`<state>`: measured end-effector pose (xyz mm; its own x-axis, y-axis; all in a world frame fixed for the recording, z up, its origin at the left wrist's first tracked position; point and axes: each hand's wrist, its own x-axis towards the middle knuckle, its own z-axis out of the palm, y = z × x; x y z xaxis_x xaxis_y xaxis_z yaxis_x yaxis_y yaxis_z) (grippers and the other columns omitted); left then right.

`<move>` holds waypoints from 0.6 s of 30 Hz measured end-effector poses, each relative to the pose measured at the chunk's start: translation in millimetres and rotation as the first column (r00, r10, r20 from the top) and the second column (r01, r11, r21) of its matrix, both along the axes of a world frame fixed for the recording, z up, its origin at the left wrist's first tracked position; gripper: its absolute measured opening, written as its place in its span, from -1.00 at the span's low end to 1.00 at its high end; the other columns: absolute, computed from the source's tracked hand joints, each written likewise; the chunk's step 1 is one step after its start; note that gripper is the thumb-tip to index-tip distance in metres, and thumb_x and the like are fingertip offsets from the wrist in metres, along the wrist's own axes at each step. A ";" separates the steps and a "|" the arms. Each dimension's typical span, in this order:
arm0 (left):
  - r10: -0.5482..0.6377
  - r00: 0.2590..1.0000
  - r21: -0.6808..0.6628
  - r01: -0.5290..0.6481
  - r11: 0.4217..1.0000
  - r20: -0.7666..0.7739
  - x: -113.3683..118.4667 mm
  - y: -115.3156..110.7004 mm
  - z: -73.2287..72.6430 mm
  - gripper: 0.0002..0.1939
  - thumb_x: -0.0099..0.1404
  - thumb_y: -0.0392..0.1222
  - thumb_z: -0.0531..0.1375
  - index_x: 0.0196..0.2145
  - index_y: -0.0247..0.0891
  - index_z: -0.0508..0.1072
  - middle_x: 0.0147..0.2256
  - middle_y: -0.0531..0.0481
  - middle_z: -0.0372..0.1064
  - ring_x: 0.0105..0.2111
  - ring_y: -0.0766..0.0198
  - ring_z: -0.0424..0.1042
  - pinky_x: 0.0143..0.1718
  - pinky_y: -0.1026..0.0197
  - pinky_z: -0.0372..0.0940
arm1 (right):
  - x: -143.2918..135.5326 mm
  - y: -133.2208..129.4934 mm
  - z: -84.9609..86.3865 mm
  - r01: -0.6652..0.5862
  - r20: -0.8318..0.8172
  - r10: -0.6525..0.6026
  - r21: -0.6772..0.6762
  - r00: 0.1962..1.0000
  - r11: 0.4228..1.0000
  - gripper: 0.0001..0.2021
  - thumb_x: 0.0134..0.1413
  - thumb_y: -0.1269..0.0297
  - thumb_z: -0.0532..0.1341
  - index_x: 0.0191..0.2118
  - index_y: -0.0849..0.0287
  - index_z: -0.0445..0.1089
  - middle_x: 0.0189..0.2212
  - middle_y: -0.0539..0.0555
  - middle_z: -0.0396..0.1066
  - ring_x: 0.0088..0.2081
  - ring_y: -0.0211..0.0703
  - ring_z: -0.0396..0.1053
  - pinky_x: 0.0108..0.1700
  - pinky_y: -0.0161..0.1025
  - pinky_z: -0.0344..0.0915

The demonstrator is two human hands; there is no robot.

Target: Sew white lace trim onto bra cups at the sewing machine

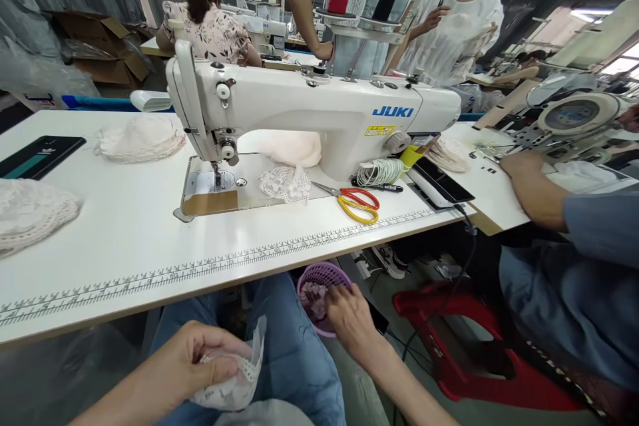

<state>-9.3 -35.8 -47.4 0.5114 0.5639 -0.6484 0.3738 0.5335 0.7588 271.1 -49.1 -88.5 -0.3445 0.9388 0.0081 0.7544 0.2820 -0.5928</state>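
Over my lap, my left hand [212, 363] is closed around a piece of white lace fabric [237, 383], with a thin sheer edge standing up beyond the fingers. My right hand [352, 319] reaches down at the rim of a purple plastic basket [327, 267] below the table. Its fingers are bent inward beside crumpled pinkish fabric scraps [314, 298]; the fingertips are hidden, so what they hold does not show. Above, on the table, stands a white sewing machine [299, 96]. A white lace piece [285, 184] lies on its bed.
Scissors [357, 205] with red and yellow handles lie near a coil of cord [379, 172]. Lace stacks [142, 138] and a dark phone [40, 154] occupy the table's left. A red stool [469, 346] and a co-worker's arm [536, 196] are at right.
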 end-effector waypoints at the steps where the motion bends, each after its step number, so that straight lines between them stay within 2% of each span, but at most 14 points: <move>1: -0.020 1.000 0.016 0.020 1.000 -0.005 1.7 0.9 1.6 -0.48 0.01 0.24 0.31 -0.23 -0.23 0.60 -0.30 -0.08 0.57 -0.25 0.10 0.47 -0.27 0.28 0.28 | 2.5 -1.5 2.3 0.027 0.024 -0.027 0.007 0.999 1.000 -0.82 0.19 0.52 0.03 -0.24 0.29 0.37 -0.24 0.32 0.40 -0.16 0.08 0.36 -0.09 0.04 0.22; 2: -0.041 0.999 0.030 0.041 0.999 -0.004 4.0 1.4 3.0 -0.51 0.03 0.22 0.31 -0.26 -0.24 0.60 -0.32 -0.07 0.56 -0.28 0.12 0.47 -0.30 0.29 0.26 | 1.2 -3.8 6.7 0.026 0.030 -0.026 0.009 0.999 1.000 -0.81 0.20 0.48 0.07 -0.12 0.30 0.36 -0.12 0.38 0.37 -0.06 0.13 0.32 -0.02 0.10 0.18; 3: -0.061 0.998 0.045 0.061 0.997 0.001 6.6 1.5 4.1 -0.55 0.06 0.18 0.31 -0.30 -0.26 0.60 -0.36 -0.07 0.55 -0.33 0.16 0.46 -0.34 0.30 0.25 | -3.8 -6.3 12.4 -0.004 0.008 0.004 -0.002 1.000 1.000 -0.71 0.18 0.41 0.14 0.02 0.29 0.30 0.00 0.38 0.31 0.04 0.15 0.26 0.05 0.11 0.14; 4: -0.077 0.997 0.057 0.076 0.995 0.005 9.3 1.4 5.1 -0.59 0.08 0.14 0.30 -0.33 -0.28 0.60 -0.40 -0.05 0.54 -0.39 0.20 0.44 -0.38 0.32 0.22 | -12.0 -8.3 18.6 -0.060 -0.035 0.059 -0.020 0.998 0.998 -0.52 0.12 0.32 0.24 0.15 0.24 0.18 0.10 0.33 0.24 0.11 0.12 0.20 0.10 0.06 0.12; 5: -0.086 0.996 0.070 0.085 0.994 0.009 11.8 1.0 6.0 -0.63 0.09 0.10 0.30 -0.37 -0.30 0.59 -0.44 -0.04 0.52 -0.44 0.25 0.40 -0.42 0.33 0.19 | -22.6 -9.4 24.2 -0.171 -0.142 0.160 -0.066 0.977 0.983 -0.29 0.02 0.23 0.33 0.25 0.20 0.03 0.16 0.29 0.18 0.14 0.07 0.17 0.13 -0.01 0.11; 7: -0.093 0.996 0.096 0.091 0.991 0.017 15.0 0.1 8.0 -0.67 0.09 0.05 0.30 -0.41 -0.32 0.57 -0.51 0.00 0.47 -0.50 0.31 0.31 -0.47 0.34 0.12 | -45.9 -7.8 30.6 -0.346 -0.379 0.267 -0.158 0.886 0.925 0.01 -0.24 0.17 0.47 0.30 0.10 -0.09 0.11 0.17 0.27 0.09 -0.02 0.23 0.10 -0.15 0.15; 8: -0.090 0.996 0.109 0.087 0.990 0.022 15.3 -0.2 9.0 -0.67 0.09 0.05 0.30 -0.43 -0.33 0.56 -0.54 0.02 0.44 -0.53 0.34 0.26 -0.49 0.35 0.08 | -56.4 -5.2 30.6 -0.378 -0.439 0.263 -0.198 0.859 0.904 0.04 -0.33 0.16 0.50 0.28 0.10 -0.04 -0.01 0.11 0.37 0.00 -0.06 0.30 0.06 -0.18 0.18; 10: -0.090 0.996 0.107 0.086 0.990 0.025 12.8 -0.5 10.4 -0.63 0.10 0.09 0.28 -0.45 -0.35 0.54 -0.59 0.06 0.36 -0.58 0.41 0.14 -0.55 0.35 -0.02 | -71.1 1.1 25.1 -0.385 -0.516 0.175 -0.334 0.839 0.860 -0.25 -0.35 0.12 0.50 0.07 0.12 0.30 -0.35 -0.05 0.45 -0.28 -0.20 0.37 -0.14 -0.29 0.25; 12: -0.073 0.997 0.065 0.071 0.995 0.026 7.2 -1.4 9.9 -0.56 0.09 0.15 0.28 -0.43 -0.37 0.54 -0.63 0.10 0.29 -0.62 0.44 0.05 -0.57 0.35 -0.08 | -76.6 5.9 16.8 -0.385 -0.581 0.036 -0.489 0.813 0.783 -0.55 -0.31 0.02 0.46 -0.29 0.21 0.46 -0.55 -0.11 0.35 -0.48 -0.33 0.28 -0.37 -0.39 0.20; 14: -0.041 0.997 0.002 0.041 0.999 0.059 0.4 -4.2 6.1 -0.53 0.04 0.17 0.32 -0.38 -0.37 0.54 -0.61 0.09 0.33 -0.61 0.43 0.11 -0.54 0.35 -0.01 | -75.4 7.6 11.4 -0.419 -0.640 -0.089 -0.595 0.764 0.686 -0.54 -0.36 -0.07 0.44 -0.48 0.26 0.43 -0.59 -0.10 0.32 -0.54 -0.37 0.23 -0.49 -0.42 0.13; 18: 0.025 0.982 -0.089 -0.008 0.996 0.186 -11.7 -15.1 -8.9 -0.57 -0.07 0.09 0.41 -0.40 -0.33 0.55 -0.51 0.03 0.46 -0.51 0.35 0.30 -0.42 0.33 0.13 | -68.6 5.6 14.2 -0.495 -0.697 -0.216 -0.661 0.684 0.564 -0.49 -0.55 -0.07 0.48 -0.50 0.27 0.45 -0.57 -0.08 0.37 -0.54 -0.38 0.25 -0.46 -0.41 0.19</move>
